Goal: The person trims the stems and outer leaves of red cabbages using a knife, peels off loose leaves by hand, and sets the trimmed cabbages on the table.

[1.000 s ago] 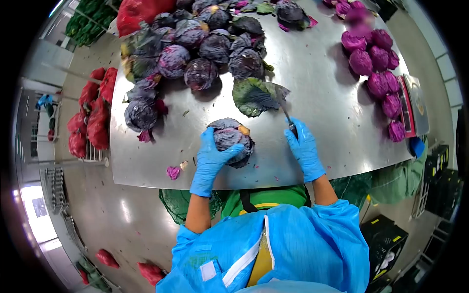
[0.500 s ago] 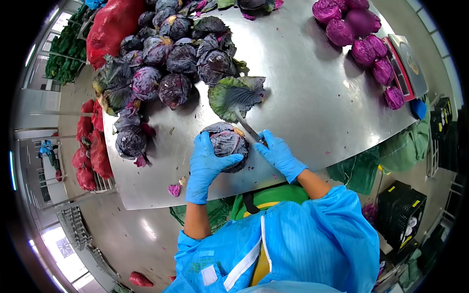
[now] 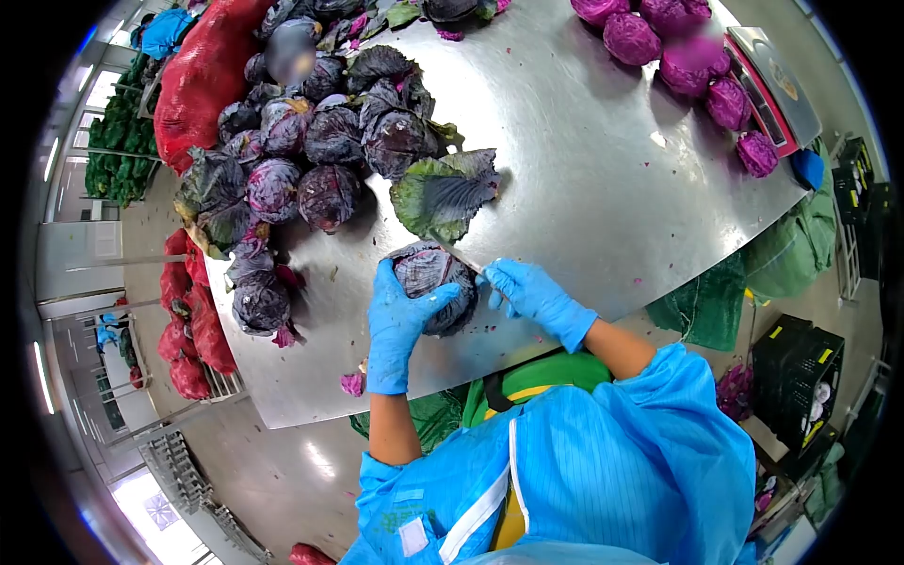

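Observation:
A dark red cabbage (image 3: 439,281) sits on the metal table near its front edge. My left hand (image 3: 399,315), in a blue glove, is wrapped round the cabbage's left and front side, thumb across the front. In my right hand (image 3: 532,297), also gloved, is a knife (image 3: 463,256), its blade pointing up and left against the cabbage's upper right side. The handle is mostly hidden by my fingers. Just beyond the cabbage lies a loose green and purple outer leaf (image 3: 444,196).
Untrimmed red cabbages (image 3: 330,137) are heaped at the back left, beside a red mesh sack (image 3: 202,89). Several peeled, bright purple cabbages (image 3: 633,40) lie at the back right near a scale (image 3: 774,85). Small leaf scraps (image 3: 352,383) lie by the front edge.
The knife blade has come down from beside the leaf to the cabbage's top right. My right hand has turned with it. The whole view has shifted slightly; my left hand keeps its hold.

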A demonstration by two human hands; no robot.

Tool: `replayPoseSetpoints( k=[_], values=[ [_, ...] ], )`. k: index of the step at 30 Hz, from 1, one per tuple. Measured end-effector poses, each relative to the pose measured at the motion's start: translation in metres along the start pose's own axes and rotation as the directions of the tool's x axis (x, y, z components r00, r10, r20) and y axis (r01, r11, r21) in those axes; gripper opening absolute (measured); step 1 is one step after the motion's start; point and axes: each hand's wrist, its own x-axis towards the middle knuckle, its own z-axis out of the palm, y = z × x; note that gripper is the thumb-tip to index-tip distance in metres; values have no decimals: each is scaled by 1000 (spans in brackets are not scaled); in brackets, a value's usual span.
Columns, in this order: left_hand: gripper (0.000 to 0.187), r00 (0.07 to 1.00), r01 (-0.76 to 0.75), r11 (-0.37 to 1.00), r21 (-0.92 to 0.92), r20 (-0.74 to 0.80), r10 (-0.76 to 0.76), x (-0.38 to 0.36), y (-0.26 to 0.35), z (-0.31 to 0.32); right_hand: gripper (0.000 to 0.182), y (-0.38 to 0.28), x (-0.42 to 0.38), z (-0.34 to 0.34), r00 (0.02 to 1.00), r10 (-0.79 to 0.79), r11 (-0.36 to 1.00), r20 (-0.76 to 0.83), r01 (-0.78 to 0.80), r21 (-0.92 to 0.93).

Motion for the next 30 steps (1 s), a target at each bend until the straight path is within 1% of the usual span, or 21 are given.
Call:
replayPoseSetpoints(
  k=[1, 4, 8, 10, 11, 13, 14, 16, 17, 20, 22, 23, 25, 26, 28, 29, 30],
  values=[
    [77, 1000, 9, 1000, 7, 8, -9, 1, 2, -1, 36, 9, 5, 10, 877, -448, 785, -176, 291, -546],
    [75, 1000, 7, 1000, 14, 27, -7, 6, 1, -4, 31, 15, -2, 13, 835, -533, 611, -132, 273, -743],
    [72, 999, 11, 1000, -5, 35, -11, 9, -6, -3, 26, -1, -6, 15, 848, -515, 598, -121, 255, -760],
    [77, 998, 26, 999, -33, 57, -24, 11, -11, -2, 22, -3, -8, 20, 851, -513, 576, -109, 247, -779],
    [79, 997, 33, 998, -48, 66, -30, 12, -13, -1, 20, -2, -6, 21, 875, -476, 555, -91, 219, -803],
    [79, 998, 28, 1000, -4, 57, -28, 12, -11, -2, 15, 4, 1, 23, 916, -397, 504, -54, 169, -847],
    [79, 998, 26, 999, 18, 54, -27, 12, -11, -3, 13, 7, 5, 23, 903, -427, 480, -40, 189, -857],
    [79, 998, 27, 999, -21, 63, -25, 15, -15, -2, 9, 11, 11, 21, 876, -481, 429, -13, 222, -876],
    [80, 997, 27, 999, -40, 68, -24, 16, -16, -1, 9, 13, 14, 22, 883, -469, 414, -20, 201, -888],
    [71, 998, -52, 984, 169, -11, 54, 15, -15, 4, 9, 15, 25, 29, 910, -413, 381, -36, 137, -914],
    [74, 1000, -26, 993, 118, -4, 27, 18, -17, 7, 10, 15, 28, 30, 939, -340, 370, -49, 86, -925],
    [75, 1000, -12, 996, 93, -3, 12, 18, -18, 9, 11, 14, 33, 31, 958, -281, 406, -59, 63, -912],
    [80, 998, -37, 975, 218, -37, 46, 10, -1, 14, 14, 10, 49, 31, 983, -170, 470, -70, 18, -882],
    [82, 996, -50, 958, 283, -51, 67, 4, 5, 15, 15, 10, 52, 32, 983, -172, 482, -63, 28, -876],
    [89, 994, -63, 975, 212, -74, 80, 2, -5, 19, 18, 10, 62, 25, 982, -187, 483, -34, 62, -873],
    [92, 994, -59, 981, 184, -80, 75, -5, -16, 18, 21, 13, 66, 21, 988, -152, 440, 22, 87, -894],
    [94, 988, -123, 990, 63, -90, 129, -11, -29, 14, 23, 10, 64, 18, 993, -118, 475, 23, 77, -877]
  ],
)
